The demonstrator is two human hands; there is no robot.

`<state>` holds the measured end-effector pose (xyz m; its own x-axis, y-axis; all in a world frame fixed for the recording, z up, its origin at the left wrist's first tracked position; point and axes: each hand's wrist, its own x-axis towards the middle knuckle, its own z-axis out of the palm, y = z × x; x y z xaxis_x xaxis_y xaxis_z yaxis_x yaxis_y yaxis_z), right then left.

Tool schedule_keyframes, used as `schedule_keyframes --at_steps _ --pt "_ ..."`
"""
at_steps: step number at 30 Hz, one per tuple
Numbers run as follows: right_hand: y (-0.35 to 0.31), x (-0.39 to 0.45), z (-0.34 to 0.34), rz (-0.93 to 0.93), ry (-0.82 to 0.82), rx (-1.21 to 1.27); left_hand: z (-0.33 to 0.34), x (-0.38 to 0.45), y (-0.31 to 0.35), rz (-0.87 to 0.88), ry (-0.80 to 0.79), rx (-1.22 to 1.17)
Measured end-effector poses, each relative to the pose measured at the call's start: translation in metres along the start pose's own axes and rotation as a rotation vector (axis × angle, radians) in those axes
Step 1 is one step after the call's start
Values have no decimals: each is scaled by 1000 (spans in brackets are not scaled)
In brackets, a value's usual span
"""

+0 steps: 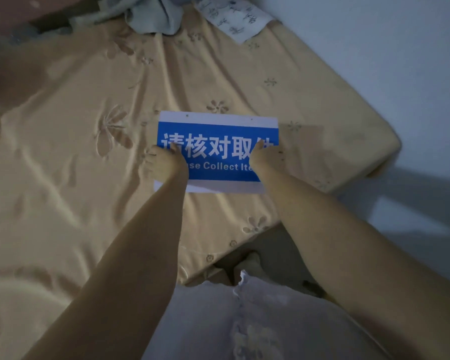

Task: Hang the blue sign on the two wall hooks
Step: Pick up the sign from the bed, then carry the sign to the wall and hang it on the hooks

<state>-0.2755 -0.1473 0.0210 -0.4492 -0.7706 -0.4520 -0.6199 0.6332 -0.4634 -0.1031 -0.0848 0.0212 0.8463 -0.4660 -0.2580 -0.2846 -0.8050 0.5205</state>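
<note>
Blue and white, the sign [218,152] is lying flat on the yellow flowered bedsheet [89,126], close to the bed's right edge and well short of the near corner. I am reaching both bare arms out over the bed and my left hand [163,162] is gripping the sign's left edge, thumb pressing on top and my fingers [147,158] curling at the margin (their tips are hard to make out in this dim light). My right hand [264,158] is gripping the right edge, thumb lying on the printed face, the rest tucked at the border. Two small holes are showing in the sign's white top strip. A crumpled cloth [153,16] is sitting at the bed's far edge.
</note>
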Motion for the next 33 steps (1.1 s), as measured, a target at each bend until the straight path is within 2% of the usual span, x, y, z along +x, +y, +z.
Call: schedule_keyframes --at_steps 5,7,10,14,18,24,29,33 --pt "24 28 -33 77 69 53 25 -22 35 169 -50 -26" --pt "35 41 -44 95 107 84 42 -26 45 185 -98 -99" --pt "53 57 -65 86 117 132 58 -43 62 237 -135 -86" --pt "82 81 -94 94 94 361 72 -66 86 323 -213 -85" --pt "110 102 -122 15 49 599 91 -84 113 396 -271 -170" --pt "153 101 -186 -88 243 549 113 -137 164 561 -384 -214" --pt "193 105 -250 -154 392 394 132 -188 199 651 -494 -261" --pt "220 109 -288 -136 480 462 145 -234 223 715 -558 -350"
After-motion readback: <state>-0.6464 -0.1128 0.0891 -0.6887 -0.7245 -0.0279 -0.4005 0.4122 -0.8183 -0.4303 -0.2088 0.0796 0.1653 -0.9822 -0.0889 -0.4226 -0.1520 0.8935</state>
